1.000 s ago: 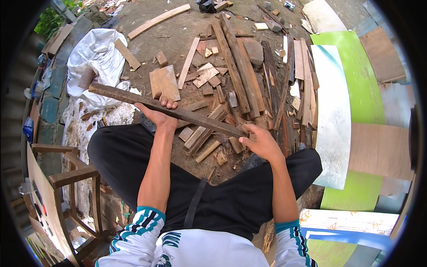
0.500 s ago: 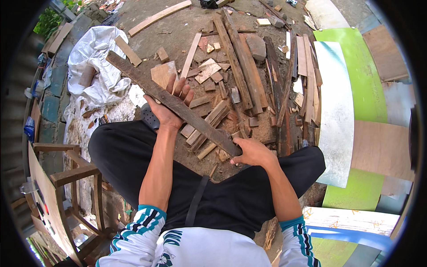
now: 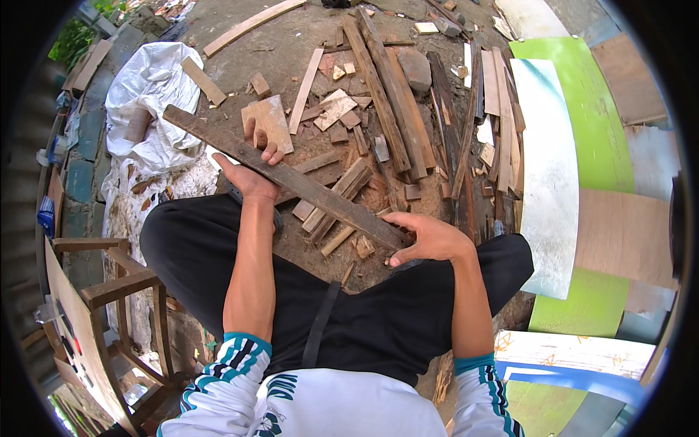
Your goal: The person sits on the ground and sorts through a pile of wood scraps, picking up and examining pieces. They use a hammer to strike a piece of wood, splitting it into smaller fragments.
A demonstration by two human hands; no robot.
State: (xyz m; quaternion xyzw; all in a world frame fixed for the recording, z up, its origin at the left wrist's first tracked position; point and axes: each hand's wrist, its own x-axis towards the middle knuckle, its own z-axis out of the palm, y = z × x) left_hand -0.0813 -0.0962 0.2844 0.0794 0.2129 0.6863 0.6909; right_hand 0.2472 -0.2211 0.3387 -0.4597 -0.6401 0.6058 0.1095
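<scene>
A long dark weathered wooden plank [image 3: 291, 178] runs diagonally from upper left to lower right above my knees. My left hand [image 3: 251, 171] grips it from below near its middle, fingers curled over the top edge. At the plank's near end my right hand [image 3: 426, 237] is closed around it. Beneath the plank lies a heap of short wood offcuts [image 3: 342, 193] on the dirt ground.
Long boards [image 3: 389, 91] lie ahead on the ground. A white sack [image 3: 149, 98] is at the left, a wooden chair frame [image 3: 116, 291] at the lower left, and green and white panels [image 3: 553, 167] at the right. Thin slats [image 3: 499, 109] lie beside the panels.
The plank has swung from nearly level to a steeper diagonal, its far end rising to the left. Both hands kept hold of it; the right hand shifted slightly right.
</scene>
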